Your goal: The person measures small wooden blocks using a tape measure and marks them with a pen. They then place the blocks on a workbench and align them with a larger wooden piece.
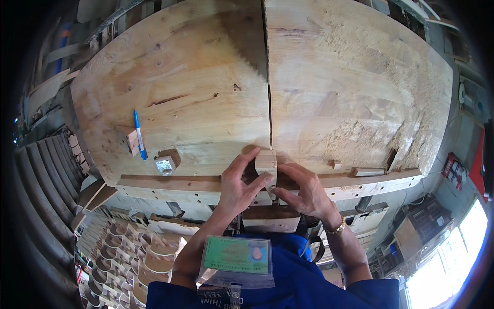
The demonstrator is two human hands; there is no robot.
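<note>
A pale wooden block [266, 160] stands at the front edge of the wooden worktable [195, 123], in line with the long dark slot that splits the top. My left hand [241, 180] grips its left side, with the index finger reaching toward the far end and the thumb pressed on the near face. From the right, my right hand [304, 190] closes on the same block, fingers bent along its side and thumb low at the near end. Both palms face inward, and the fingers partly cover the block.
Left on the tabletop lie a blue marker [139, 135], a small wood piece [128, 140] and a shiny metal-faced block [165, 165]. Sawdust [355, 129] covers much of the right half. A wooden strip [170, 184] edges the front. Curved wooden parts [134, 257] are piled below left.
</note>
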